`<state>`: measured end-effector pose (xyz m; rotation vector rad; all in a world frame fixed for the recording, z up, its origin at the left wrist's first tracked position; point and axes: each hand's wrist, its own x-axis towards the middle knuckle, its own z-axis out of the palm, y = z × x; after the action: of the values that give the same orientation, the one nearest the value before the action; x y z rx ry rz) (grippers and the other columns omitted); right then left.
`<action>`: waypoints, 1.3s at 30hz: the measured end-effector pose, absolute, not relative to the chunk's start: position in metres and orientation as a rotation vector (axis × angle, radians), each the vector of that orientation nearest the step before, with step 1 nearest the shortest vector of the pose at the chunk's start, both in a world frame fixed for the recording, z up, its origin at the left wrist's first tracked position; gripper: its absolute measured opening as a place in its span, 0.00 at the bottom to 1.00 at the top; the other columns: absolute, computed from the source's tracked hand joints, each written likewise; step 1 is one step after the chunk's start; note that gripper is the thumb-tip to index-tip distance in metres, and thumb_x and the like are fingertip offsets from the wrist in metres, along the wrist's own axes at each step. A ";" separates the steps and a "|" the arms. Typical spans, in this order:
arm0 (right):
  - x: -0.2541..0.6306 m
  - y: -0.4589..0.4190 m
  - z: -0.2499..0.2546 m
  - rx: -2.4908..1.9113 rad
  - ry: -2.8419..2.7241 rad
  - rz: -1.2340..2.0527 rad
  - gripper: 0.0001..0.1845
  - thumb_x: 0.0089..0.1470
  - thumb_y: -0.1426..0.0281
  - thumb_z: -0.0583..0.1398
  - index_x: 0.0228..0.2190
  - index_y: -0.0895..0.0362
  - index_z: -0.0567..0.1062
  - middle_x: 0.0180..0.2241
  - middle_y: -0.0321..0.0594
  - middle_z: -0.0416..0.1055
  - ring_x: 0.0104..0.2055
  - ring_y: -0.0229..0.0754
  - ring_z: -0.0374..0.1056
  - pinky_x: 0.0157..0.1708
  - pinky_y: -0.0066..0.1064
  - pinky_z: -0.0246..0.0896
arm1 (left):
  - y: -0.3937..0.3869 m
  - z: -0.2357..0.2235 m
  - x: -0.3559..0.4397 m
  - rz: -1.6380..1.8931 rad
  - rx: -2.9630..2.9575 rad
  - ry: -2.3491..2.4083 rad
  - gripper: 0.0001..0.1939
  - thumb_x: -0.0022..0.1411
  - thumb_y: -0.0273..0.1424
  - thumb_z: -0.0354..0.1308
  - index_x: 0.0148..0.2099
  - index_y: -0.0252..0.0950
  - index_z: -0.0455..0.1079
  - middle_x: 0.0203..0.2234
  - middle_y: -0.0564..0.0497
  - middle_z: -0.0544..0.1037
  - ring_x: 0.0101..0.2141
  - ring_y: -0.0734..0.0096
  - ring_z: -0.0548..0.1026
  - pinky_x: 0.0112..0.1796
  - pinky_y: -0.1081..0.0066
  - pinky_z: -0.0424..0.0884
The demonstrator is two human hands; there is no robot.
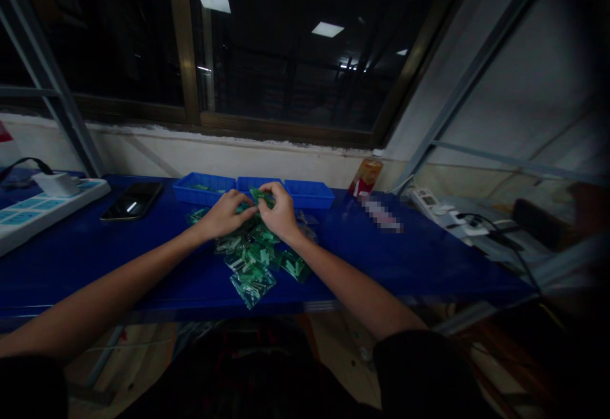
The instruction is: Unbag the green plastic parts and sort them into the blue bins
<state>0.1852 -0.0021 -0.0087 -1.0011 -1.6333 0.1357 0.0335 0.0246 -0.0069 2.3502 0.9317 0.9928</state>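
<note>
Over a pile of small clear bags with green and pale pieces point(260, 254), both hands work close together. My right hand point(280, 213) pinches a green plastic bag point(261, 198) between thumb and fingers. Just left of it, my left hand point(226, 217) is closed, thumb and fingertips brought together beside that bag. What its fingers hold, if anything, is too dark and small to make out. Behind the hands stands a row of blue trays; green bits lie in the left tray point(183, 193), and my right hand partly hides the middle one point(245, 182).
A phone point(132, 201) and a white power strip point(57, 203) lie on the blue table point(157, 254) at left. A red and orange package point(366, 177) stands at back right, by a blurred patch. More cables and a second power strip point(436, 209) sit farther right.
</note>
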 end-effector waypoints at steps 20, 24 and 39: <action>0.180 0.001 -0.009 -1.134 -1.687 0.463 0.15 0.51 0.61 0.53 0.28 0.57 0.74 0.28 0.41 0.69 0.38 0.43 0.65 0.39 0.38 0.60 | 0.038 -0.006 0.024 1.416 2.111 0.973 0.10 0.56 0.35 0.53 0.38 0.35 0.68 0.32 0.49 0.70 0.34 0.68 0.68 0.33 0.71 0.63; 0.179 0.005 -0.012 -1.101 -1.487 0.788 0.22 0.54 0.55 0.48 0.26 0.58 0.71 0.23 0.39 0.69 0.29 0.39 0.66 0.24 0.28 0.59 | 0.029 -0.004 0.026 1.321 2.563 0.855 0.10 0.58 0.31 0.50 0.41 0.36 0.68 0.32 0.48 0.69 0.35 0.67 0.68 0.36 0.69 0.63; 0.189 0.000 -0.015 -0.988 -2.036 0.046 0.26 0.44 0.81 0.51 0.46 0.53 0.69 0.37 0.40 0.64 0.41 0.39 0.62 0.45 0.32 0.58 | 0.038 0.002 0.021 0.990 2.111 1.068 0.24 0.59 0.46 0.43 0.30 0.32 0.69 0.20 0.50 0.72 0.23 0.70 0.68 0.25 0.73 0.61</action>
<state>0.1891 0.0002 -0.0146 -0.9880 -2.0364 0.0456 0.0212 0.0383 0.0018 2.1114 1.0683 0.9897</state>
